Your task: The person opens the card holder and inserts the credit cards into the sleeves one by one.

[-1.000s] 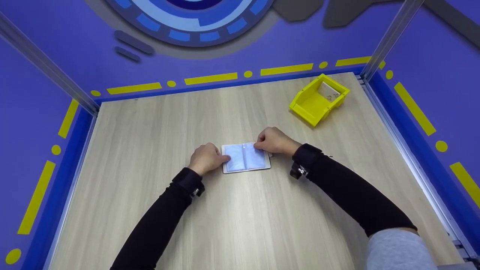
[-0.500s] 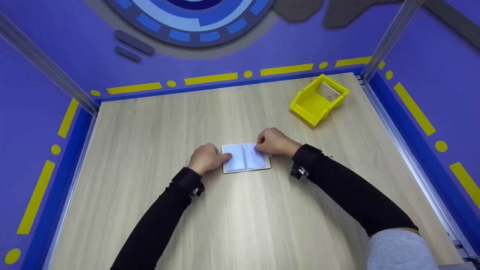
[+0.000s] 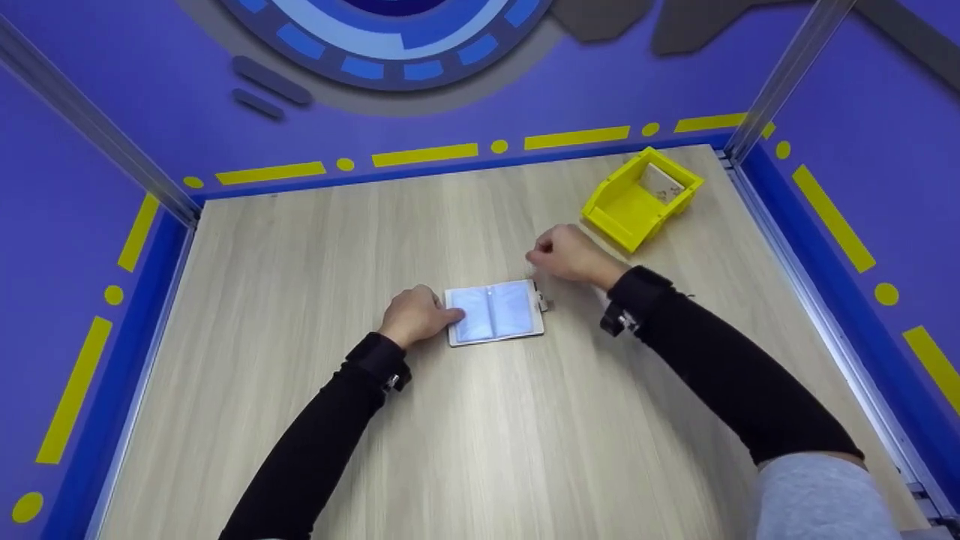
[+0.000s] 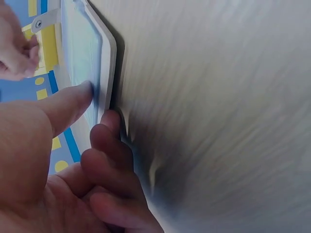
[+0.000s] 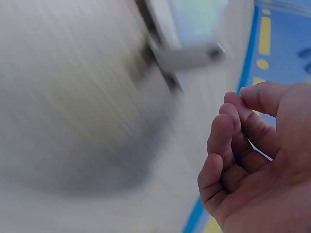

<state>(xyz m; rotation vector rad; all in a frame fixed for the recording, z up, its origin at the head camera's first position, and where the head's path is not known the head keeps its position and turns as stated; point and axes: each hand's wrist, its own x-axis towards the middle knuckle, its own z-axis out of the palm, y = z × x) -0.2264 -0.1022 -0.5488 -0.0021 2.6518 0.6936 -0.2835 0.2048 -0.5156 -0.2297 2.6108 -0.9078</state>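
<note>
A flat, white-edged card holder (image 3: 495, 311) with clear plastic pockets lies open on the table. Its snap strap (image 3: 544, 302) sticks out on the right side. My left hand (image 3: 416, 315) holds the holder's left edge, thumb on top of the plastic. In the left wrist view the curled fingers (image 4: 114, 145) sit low beside that edge. Up and to the right of the holder, my right hand (image 3: 571, 253) is lifted off it. Thumb and index fingertips meet in the right wrist view, the other fingers (image 5: 221, 136) curl in, and nothing shows between them.
A yellow bin (image 3: 628, 221) stands at the back right of the wooden table (image 3: 337, 255), with a whitish piece (image 3: 661, 184) bearing brown marks inside. Blue-purple walls (image 3: 420, 135) with yellow dashes enclose the back and sides, joined by metal corner posts.
My right hand has left the holder's top right corner and moved up and to the right, uncovering the strap. My left hand keeps its place on the left edge.
</note>
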